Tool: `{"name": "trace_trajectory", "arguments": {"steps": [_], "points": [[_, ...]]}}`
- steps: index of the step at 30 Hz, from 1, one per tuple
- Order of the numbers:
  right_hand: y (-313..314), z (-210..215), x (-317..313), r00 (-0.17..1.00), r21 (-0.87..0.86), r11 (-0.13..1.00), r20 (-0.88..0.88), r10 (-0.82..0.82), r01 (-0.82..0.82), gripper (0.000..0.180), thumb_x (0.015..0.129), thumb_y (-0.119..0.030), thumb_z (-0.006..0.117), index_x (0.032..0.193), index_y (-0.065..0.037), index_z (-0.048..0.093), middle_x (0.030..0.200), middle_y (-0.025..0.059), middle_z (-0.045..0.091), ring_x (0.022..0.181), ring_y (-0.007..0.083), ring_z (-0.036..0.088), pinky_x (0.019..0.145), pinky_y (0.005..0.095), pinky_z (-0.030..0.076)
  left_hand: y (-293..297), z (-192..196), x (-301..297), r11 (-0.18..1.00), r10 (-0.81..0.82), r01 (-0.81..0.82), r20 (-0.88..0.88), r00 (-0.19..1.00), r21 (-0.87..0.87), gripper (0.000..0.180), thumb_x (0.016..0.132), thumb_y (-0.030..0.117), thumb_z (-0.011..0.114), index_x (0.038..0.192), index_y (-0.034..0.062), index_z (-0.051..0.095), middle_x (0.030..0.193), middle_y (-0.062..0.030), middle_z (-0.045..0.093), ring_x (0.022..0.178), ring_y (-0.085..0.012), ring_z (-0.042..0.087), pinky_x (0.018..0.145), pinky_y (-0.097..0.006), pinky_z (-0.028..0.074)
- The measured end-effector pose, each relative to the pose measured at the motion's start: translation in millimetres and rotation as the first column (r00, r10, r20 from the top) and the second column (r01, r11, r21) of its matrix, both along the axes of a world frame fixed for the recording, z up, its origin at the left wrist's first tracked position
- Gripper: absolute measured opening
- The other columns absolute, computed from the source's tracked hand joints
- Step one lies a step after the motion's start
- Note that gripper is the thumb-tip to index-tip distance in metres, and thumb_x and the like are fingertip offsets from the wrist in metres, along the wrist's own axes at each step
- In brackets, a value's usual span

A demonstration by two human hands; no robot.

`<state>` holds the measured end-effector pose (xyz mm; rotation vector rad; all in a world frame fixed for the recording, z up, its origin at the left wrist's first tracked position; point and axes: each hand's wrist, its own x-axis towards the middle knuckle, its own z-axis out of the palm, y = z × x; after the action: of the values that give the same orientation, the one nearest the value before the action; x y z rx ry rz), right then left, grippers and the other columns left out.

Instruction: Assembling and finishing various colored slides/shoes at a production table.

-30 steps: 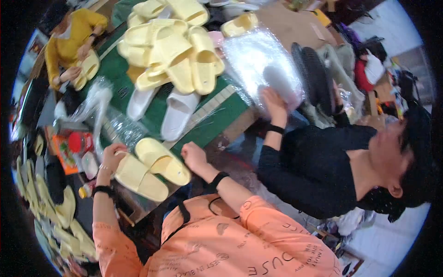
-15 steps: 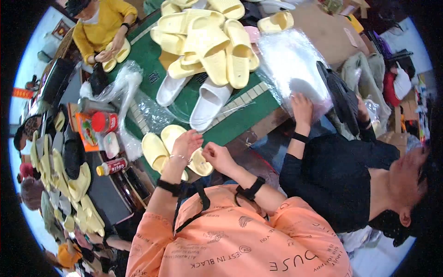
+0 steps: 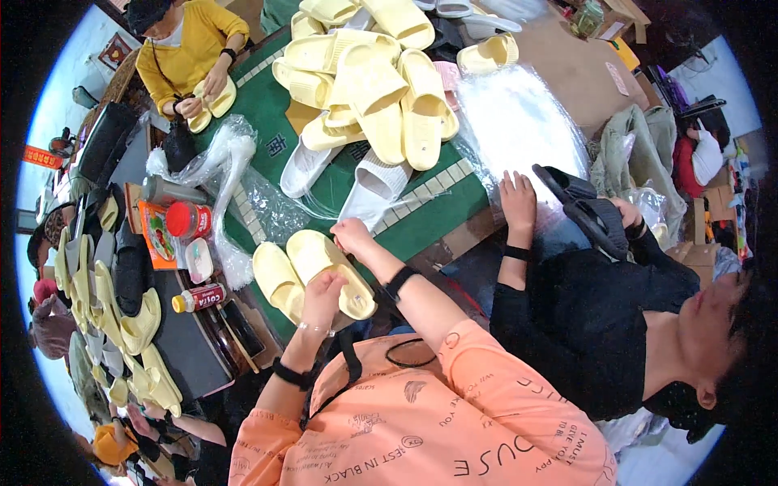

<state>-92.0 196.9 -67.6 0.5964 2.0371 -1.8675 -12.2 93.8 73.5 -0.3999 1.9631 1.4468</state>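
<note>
A pair of pale yellow slide slippers lies at the table's near edge, the left slipper [image 3: 277, 279] beside the right slipper [image 3: 318, 253]. My left hand [image 3: 322, 300] is over the right slipper, its fingers closed in a pinch. Past that slipper's outer edge, my right hand [image 3: 351, 236] is closed, close to the heel of a white slipper [image 3: 374, 188]. Whatever either hand may hold is too small or hidden to make out. A second white slipper [image 3: 308, 168] lies behind, partly under a heap of yellow slippers [image 3: 369, 85].
Crumpled clear plastic [image 3: 231, 154], a red-lidded jar [image 3: 186, 219] and a bottle [image 3: 198, 297] are at left. Clear bags [image 3: 527, 113] lie at right, where a co-worker holds a black slipper [image 3: 583, 206]. Another person in yellow [image 3: 182, 61] handles slippers across the table.
My right hand has moved up and left, past the slipper. My left hand has come down nearer me and closed from open. The co-worker's black slipper has tilted.
</note>
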Motion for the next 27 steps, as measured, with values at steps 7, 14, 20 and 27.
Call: {"name": "trace_trajectory", "arguments": {"steps": [7, 14, 20, 27], "points": [[34, -74, -27, 0.945, 0.337, 0.927, -0.218, 0.245, -0.163, 0.015, 0.066, -0.016, 0.054, 0.059, -0.004, 0.061, 0.059, 0.0122, 0.058, 0.053, 0.0252, 0.056, 0.048, 0.0357, 0.043, -14, 59, 18, 0.949, -0.213, 0.209, -0.012, 0.977, 0.235, 0.01, 0.084, 0.006, 0.047, 0.083, -0.0014, 0.052, 0.077, 0.0009, 0.055, 0.073, -0.0026, 0.047, 0.064, -0.017, 0.038], [47, 21, 6, 0.993, -0.361, 0.93, 0.066, 0.097, -0.067, 0.019, 0.08, -0.014, 0.05, 0.064, -0.004, 0.053, 0.056, 0.0029, 0.053, 0.045, 0.0102, 0.047, 0.041, 0.0213, 0.035, -47, 69, 22, 0.87, -0.49, 0.493, -0.179, 0.853, -0.026, 0.013, 0.082, 0.01, 0.049, 0.083, -0.0012, 0.056, 0.069, -0.0045, 0.057, 0.065, -0.0085, 0.052, 0.061, -0.022, 0.043], [52, 41, 45, 0.961, -0.347, 0.915, 0.106, 0.255, -0.205, 0.038, 0.077, -0.001, 0.042, 0.116, 0.0, 0.042, 0.057, 0.0046, 0.053, 0.048, 0.0116, 0.051, 0.045, 0.0232, 0.04, -69, 52, 17, 0.788, -0.606, 0.537, -0.227, 0.762, -0.302, 0.015, 0.078, 0.016, 0.05, 0.078, 0.0028, 0.058, 0.061, -0.011, 0.056, 0.055, -0.0193, 0.054, 0.054, -0.029, 0.042], [63, 31, 52, 0.974, -0.181, 0.961, 0.05, 0.22, -0.208, 0.047, 0.076, -0.005, 0.043, 0.123, -0.004, 0.037, 0.053, 0.0031, 0.05, 0.043, 0.0108, 0.046, 0.042, 0.0239, 0.038, -74, 36, 13, 0.848, -0.517, 0.434, -0.296, 0.803, -0.304, 0.015, 0.08, 0.012, 0.048, 0.08, 0.0012, 0.058, 0.067, -0.012, 0.058, 0.06, -0.0213, 0.056, 0.057, -0.029, 0.043]]}}
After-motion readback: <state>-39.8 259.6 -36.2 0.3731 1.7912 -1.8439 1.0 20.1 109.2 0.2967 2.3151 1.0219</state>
